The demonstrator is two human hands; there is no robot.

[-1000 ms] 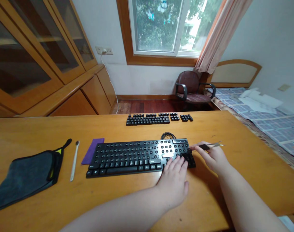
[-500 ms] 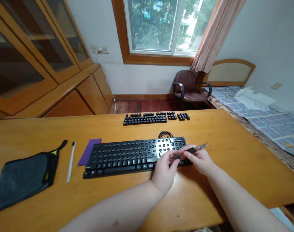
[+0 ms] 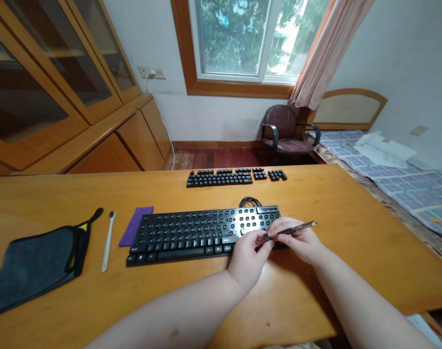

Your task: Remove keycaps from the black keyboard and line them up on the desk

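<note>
Keyboard [image 3: 191, 232] on desk [image 3: 351, 213], loose keys [image 3: 221, 181] at its 12 o'clock. Upper rows look stripped; spacebar [image 3: 184, 254] row left on. Right hand [image 3: 299, 240] grip pinches slim tool [image 3: 297, 228]; left hand's [image 3: 248, 254] pinches dark piece [image 3: 267, 238], likely a key.

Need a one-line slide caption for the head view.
Left hand and right hand close together over the keyboard, the right holding a slim tool, loose keys laid out beyond.

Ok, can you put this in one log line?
right hand: holds slim tool; left hand: at tool's inner end, grip unclear; keyboard: partly hidden, many keycaps missing; loose keycaps: rows at far edge of desk
</note>
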